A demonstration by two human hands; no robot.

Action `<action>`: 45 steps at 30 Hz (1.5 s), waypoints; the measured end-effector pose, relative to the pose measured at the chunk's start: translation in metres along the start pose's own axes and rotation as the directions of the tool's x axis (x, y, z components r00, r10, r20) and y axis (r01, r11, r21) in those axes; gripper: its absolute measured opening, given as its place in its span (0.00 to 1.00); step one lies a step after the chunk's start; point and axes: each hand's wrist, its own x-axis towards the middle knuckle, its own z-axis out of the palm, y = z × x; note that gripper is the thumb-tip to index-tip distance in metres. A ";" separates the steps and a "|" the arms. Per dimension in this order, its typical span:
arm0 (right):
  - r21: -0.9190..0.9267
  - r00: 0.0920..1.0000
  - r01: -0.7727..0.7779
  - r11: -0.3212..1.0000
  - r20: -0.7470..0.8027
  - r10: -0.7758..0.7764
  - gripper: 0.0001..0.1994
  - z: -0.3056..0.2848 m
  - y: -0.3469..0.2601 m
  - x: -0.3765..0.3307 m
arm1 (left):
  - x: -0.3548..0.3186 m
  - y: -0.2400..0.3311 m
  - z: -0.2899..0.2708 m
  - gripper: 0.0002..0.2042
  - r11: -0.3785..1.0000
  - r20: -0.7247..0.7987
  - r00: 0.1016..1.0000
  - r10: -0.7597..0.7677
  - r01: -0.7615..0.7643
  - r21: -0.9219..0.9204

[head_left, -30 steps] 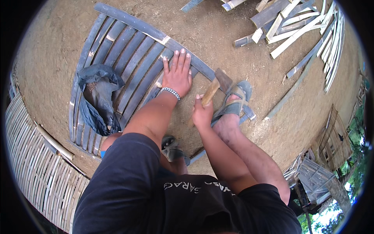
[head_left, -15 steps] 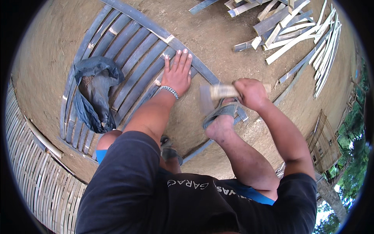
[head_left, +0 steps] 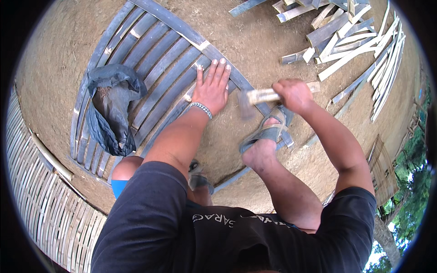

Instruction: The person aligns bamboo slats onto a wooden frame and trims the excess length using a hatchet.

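My left hand (head_left: 211,88), with a chain bracelet at its wrist, lies flat with fingers stretched over the end of a slat on a frame of dark split-bamboo slats (head_left: 157,61). Its thumb is hidden. My right hand (head_left: 293,95) is closed round the pale wooden handle of a hammer (head_left: 264,95). The hammer's head, smeared by motion, hangs just right of my left hand, near the frame's long edge strip. A dark plastic bag (head_left: 116,88) lies open on the slats at the left, with small thin brown pieces inside, perhaps nails.
My sandalled right foot (head_left: 268,132) stands just below the hammer, next to the frame's strip. Split bamboo pieces (head_left: 337,32) lie heaped at the far right, with thin pale strips (head_left: 387,68) beside them. A slatted bamboo panel (head_left: 45,204) is at the lower left.
The hammer's blurred head is slightly higher, and its handle is tilted more. My left hand stays flat on the slats. The whole view has shifted a little.
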 end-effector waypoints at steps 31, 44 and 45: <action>0.855 0.672 -0.338 0.394 -0.075 0.737 0.19 -0.032 -0.088 -0.014 | -0.002 0.001 0.001 0.33 1.000 -0.003 1.000 0.001 0.000 0.025; 0.928 0.419 -0.371 0.023 0.145 0.896 0.16 0.095 -0.228 0.035 | 0.001 0.003 -0.004 0.34 1.000 0.006 1.000 0.013 -0.013 0.028; 0.932 0.399 -0.361 0.029 0.127 0.908 0.16 0.089 -0.229 0.035 | -0.001 0.001 -0.003 0.34 1.000 0.003 1.000 0.010 -0.010 0.030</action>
